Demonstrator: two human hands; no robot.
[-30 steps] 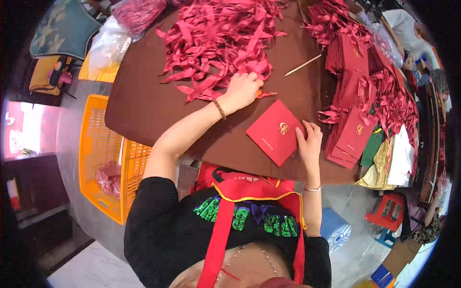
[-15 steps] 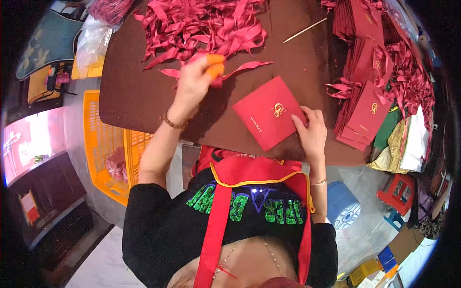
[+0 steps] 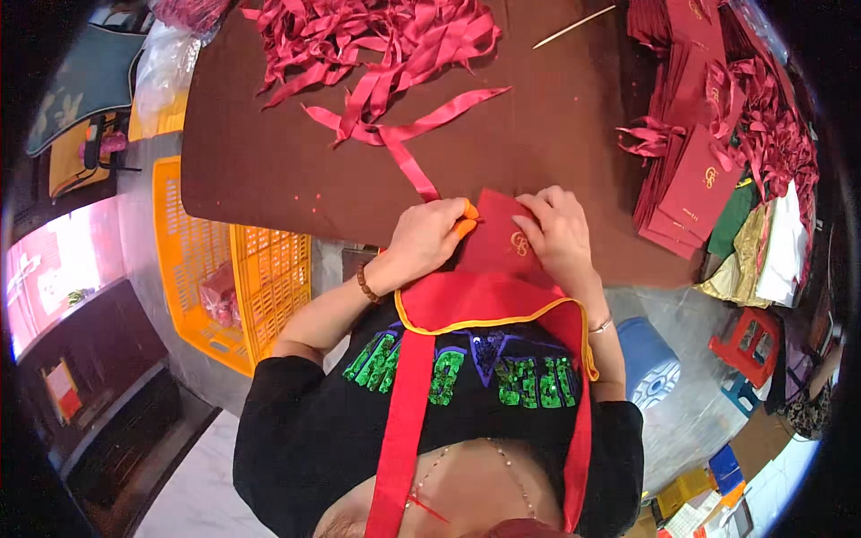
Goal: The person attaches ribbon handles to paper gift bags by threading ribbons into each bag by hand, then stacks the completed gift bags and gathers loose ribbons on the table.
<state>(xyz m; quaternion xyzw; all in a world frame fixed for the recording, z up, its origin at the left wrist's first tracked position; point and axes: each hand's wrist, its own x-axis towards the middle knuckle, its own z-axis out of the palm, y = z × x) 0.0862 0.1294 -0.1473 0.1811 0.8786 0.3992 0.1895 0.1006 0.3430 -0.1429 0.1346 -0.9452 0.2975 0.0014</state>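
A flat red square piece with gold print (image 3: 498,238) lies at the near edge of the table, partly under both hands, its lower part against the red apron. My left hand (image 3: 426,235), orange covers on two fingertips, is closed at its left edge. A red ribbon (image 3: 408,161) runs from there up toward the other ribbons; its end at my fingers is hidden. My right hand (image 3: 560,235) grips the piece's upper right edge, thumb over the front, fingers curled. Farther off lies a heaped pile of red ribbons (image 3: 386,45).
At right on the brown table (image 3: 538,117) lie stacks of similar red pieces (image 3: 695,193) with ribbons attached. A thin pale stick (image 3: 574,27) rests at the back. Orange crates (image 3: 170,242) stand left on the floor; a blue bucket (image 3: 650,359) stands right.
My left hand came down from the ribbon pile to the red piece, bringing a ribbon. The piece was drawn nearer and turned, and my right hand moved to its upper edge.
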